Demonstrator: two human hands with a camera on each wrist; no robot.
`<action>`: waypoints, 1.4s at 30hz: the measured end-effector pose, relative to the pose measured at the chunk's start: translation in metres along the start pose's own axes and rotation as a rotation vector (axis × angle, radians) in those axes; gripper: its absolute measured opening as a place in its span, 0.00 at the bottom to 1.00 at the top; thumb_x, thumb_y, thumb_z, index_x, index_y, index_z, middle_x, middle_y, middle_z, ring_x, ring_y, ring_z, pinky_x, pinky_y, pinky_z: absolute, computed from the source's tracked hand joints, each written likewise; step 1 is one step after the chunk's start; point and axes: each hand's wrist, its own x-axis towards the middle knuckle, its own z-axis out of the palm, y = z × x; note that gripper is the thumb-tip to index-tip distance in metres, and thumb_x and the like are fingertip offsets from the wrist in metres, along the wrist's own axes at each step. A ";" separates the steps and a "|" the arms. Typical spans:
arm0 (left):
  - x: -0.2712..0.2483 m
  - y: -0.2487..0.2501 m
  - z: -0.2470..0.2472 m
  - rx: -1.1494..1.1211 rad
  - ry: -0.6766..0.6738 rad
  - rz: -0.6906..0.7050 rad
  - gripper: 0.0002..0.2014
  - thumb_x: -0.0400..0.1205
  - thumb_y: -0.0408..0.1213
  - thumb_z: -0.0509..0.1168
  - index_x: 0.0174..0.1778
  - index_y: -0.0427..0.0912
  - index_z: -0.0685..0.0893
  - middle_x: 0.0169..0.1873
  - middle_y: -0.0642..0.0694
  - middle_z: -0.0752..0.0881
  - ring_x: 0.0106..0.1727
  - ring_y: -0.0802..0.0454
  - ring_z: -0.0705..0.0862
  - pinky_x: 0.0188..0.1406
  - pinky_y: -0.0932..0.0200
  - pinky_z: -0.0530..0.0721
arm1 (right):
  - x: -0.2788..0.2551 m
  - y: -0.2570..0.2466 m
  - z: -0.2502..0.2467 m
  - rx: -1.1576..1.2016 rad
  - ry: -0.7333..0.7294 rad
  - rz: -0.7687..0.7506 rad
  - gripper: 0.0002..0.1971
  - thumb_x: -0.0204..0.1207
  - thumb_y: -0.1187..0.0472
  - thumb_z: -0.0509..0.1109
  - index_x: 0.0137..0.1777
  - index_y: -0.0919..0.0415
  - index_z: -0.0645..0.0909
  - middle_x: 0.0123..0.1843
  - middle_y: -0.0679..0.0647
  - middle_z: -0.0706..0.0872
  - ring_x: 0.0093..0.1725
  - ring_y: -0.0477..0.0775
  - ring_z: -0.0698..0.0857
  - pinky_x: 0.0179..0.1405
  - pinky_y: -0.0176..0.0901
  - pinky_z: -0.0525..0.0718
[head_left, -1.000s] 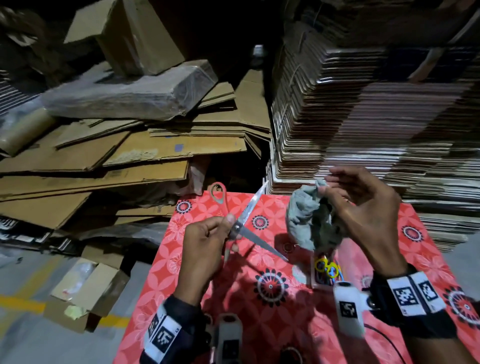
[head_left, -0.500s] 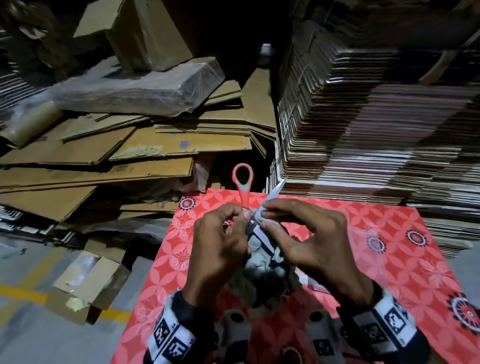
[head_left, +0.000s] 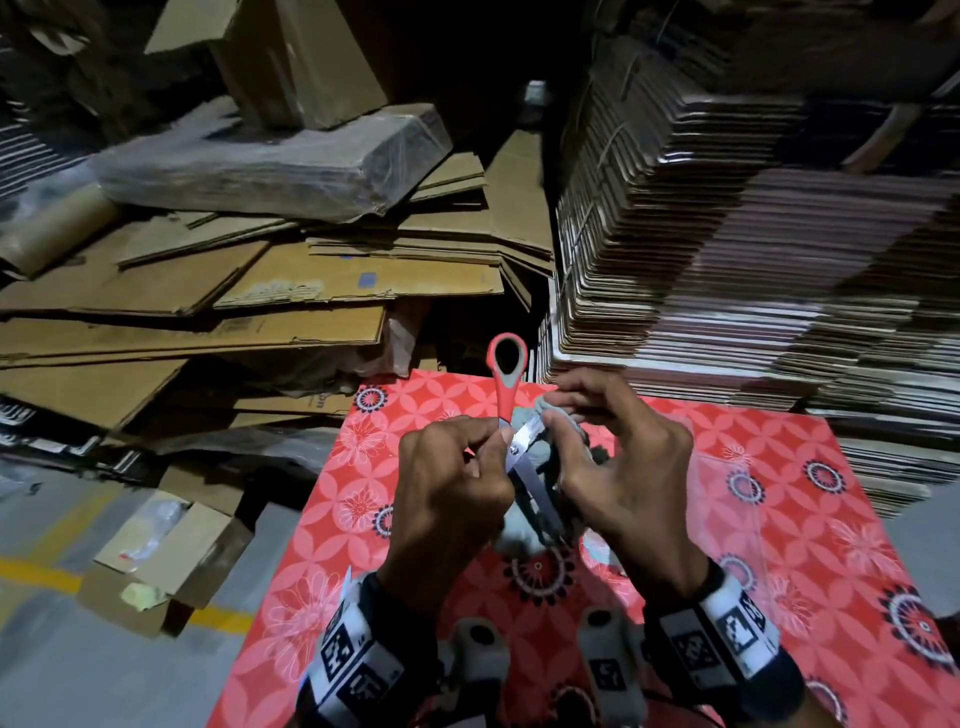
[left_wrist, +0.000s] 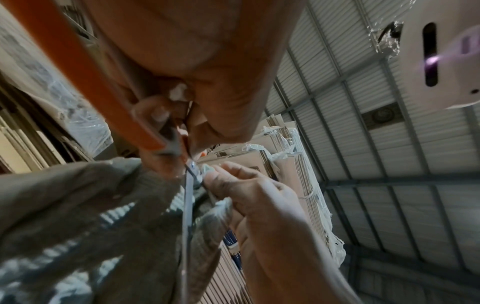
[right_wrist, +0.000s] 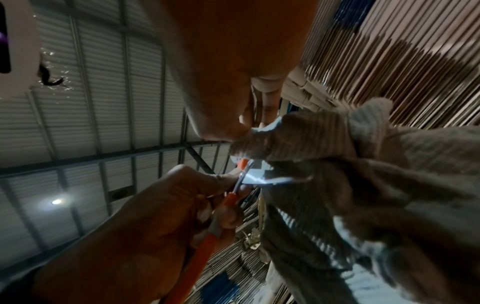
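Note:
Red-handled scissors stand handle loop up over the red patterned table cover. My left hand pinches them near the pivot, with the blades pointing down towards me. My right hand grips a crumpled grey ribbed cloth and holds it against a blade. In the left wrist view the blade runs down between folds of the cloth, with the right hand's fingers at its top. The right wrist view shows the cloth bunched round the blade and the orange handle.
A tall stack of flattened cardboard rises right behind the table. Loose cardboard sheets and a plastic-wrapped bundle pile up at the left. An open carton sits on the grey floor by a yellow line.
The hands came together from apart. The scissors turned handle up, and the cloth moved from the right onto the blades, where it stays now.

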 end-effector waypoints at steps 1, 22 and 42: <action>0.000 -0.001 0.001 0.005 0.002 0.006 0.16 0.84 0.38 0.66 0.32 0.35 0.85 0.27 0.39 0.84 0.29 0.40 0.81 0.28 0.41 0.76 | -0.001 0.001 -0.001 0.008 0.010 0.017 0.14 0.75 0.71 0.82 0.58 0.60 0.88 0.48 0.44 0.93 0.51 0.39 0.92 0.51 0.38 0.90; -0.006 -0.001 0.011 0.165 0.087 0.141 0.15 0.83 0.35 0.68 0.28 0.38 0.84 0.23 0.48 0.79 0.25 0.48 0.76 0.27 0.47 0.74 | -0.019 -0.002 -0.012 0.138 -0.127 0.136 0.17 0.74 0.73 0.81 0.59 0.56 0.87 0.44 0.41 0.94 0.47 0.43 0.93 0.52 0.35 0.89; -0.015 0.007 0.011 0.182 0.106 0.146 0.20 0.79 0.31 0.72 0.23 0.41 0.74 0.18 0.53 0.70 0.23 0.57 0.73 0.23 0.65 0.69 | -0.003 0.001 -0.019 0.119 0.027 0.169 0.17 0.74 0.73 0.81 0.57 0.56 0.82 0.44 0.43 0.94 0.47 0.45 0.94 0.50 0.44 0.92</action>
